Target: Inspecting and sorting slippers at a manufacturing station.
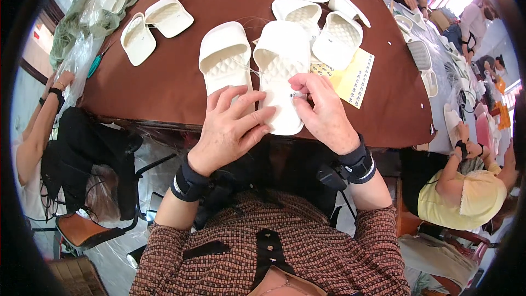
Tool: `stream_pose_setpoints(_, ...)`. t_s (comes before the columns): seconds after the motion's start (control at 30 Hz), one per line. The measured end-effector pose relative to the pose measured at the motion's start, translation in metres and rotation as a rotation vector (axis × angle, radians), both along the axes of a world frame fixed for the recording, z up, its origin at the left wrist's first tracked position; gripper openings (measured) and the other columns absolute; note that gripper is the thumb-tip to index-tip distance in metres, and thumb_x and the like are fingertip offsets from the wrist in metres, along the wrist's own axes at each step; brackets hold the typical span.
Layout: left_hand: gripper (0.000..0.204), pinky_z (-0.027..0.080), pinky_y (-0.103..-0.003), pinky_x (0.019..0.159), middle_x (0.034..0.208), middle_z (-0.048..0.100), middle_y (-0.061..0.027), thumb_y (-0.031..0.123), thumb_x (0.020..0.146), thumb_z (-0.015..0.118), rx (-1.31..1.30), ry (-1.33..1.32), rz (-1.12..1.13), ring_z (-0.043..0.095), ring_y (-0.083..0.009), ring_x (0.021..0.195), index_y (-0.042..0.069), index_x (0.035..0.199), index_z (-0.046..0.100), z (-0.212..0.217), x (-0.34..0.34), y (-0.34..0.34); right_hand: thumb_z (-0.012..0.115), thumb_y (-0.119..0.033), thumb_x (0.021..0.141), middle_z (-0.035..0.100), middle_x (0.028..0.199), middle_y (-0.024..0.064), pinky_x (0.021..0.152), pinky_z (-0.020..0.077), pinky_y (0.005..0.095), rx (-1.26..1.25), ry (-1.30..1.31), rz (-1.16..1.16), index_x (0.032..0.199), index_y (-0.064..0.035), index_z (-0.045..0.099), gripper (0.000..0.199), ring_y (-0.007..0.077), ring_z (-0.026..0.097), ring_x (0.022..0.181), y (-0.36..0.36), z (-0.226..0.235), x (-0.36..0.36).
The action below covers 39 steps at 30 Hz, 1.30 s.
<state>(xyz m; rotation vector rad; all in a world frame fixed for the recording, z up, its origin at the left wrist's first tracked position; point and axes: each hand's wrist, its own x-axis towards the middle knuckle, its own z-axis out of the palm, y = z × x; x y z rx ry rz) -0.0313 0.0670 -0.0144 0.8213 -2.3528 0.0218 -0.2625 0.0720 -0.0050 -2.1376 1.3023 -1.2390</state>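
Note:
Two white slide sandals with quilted insoles lie side by side near the table's front edge, heels toward me: a left slide (224, 46) and a right slide (282, 41). A thin strand shows between their straps. My left hand (233, 123) has its fingers spread over the left slide's heel, its fingertips reaching the right slide. My right hand (323, 109) bends over the right slide's heel, thumb and index fingertips drawn together at the edge of a small size sticker (292, 96) on the insole. Beside that slide lies a yellow sticker sheet (353, 82), partly covered.
More white slides (338, 38) are grouped behind on the brown tablecloth (394, 98). Another white pair (156, 24) sits at the far left, near teal scissors (97, 64) and clear plastic wrapping (82, 49). Co-workers sit at both sides; slides cover the table at right.

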Motion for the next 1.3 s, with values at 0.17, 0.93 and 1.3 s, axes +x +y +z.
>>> stream_pose_setpoints(0.17, 0.036, 0.037, -0.046, 0.103, 0.126, 0.062, -0.0019, 0.028, 0.077, 0.078, 0.007, 0.005, 0.011, 0.053, -0.0291, 0.119, 0.018, 0.111, 0.072, -0.001, -0.001, 0.000, 0.059, 0.002, 0.082, 0.060, 0.095, 0.0133, 0.084, 0.0489, 0.0401, 0.087, -0.069, -0.030, 0.111, -0.0027, 0.058, 0.029, 0.0314, 0.057, 0.095, 0.000, -0.006, 0.002)
stream_pose_setpoints(0.93, 0.037, 0.035, -0.045, 0.106, 0.127, 0.062, -0.0020, 0.028, 0.075, 0.078, 0.006, 0.014, 0.020, 0.052, -0.0278, 0.122, 0.019, 0.110, 0.073, -0.002, -0.002, 0.002, 0.052, 0.005, 0.086, 0.053, 0.088, -0.0007, 0.069, 0.0434, 0.0226, 0.139, -0.134, 0.035, 0.113, -0.0012, 0.059, 0.029, 0.0069, 0.049, 0.078, -0.016, -0.015, -0.002)
stream_pose_setpoints(1.3, 0.039, 0.035, -0.045, 0.106, 0.127, 0.062, -0.0017, 0.027, 0.074, 0.080, 0.024, 0.024, 0.020, 0.052, -0.0279, 0.122, 0.019, 0.111, 0.072, -0.003, -0.002, 0.003, 0.056, 0.004, 0.088, 0.057, 0.089, 0.0020, 0.069, 0.0464, 0.0244, 0.231, -0.339, 0.086, 0.114, -0.0019, 0.059, 0.027, 0.0093, 0.054, 0.079, -0.009, -0.008, -0.005)
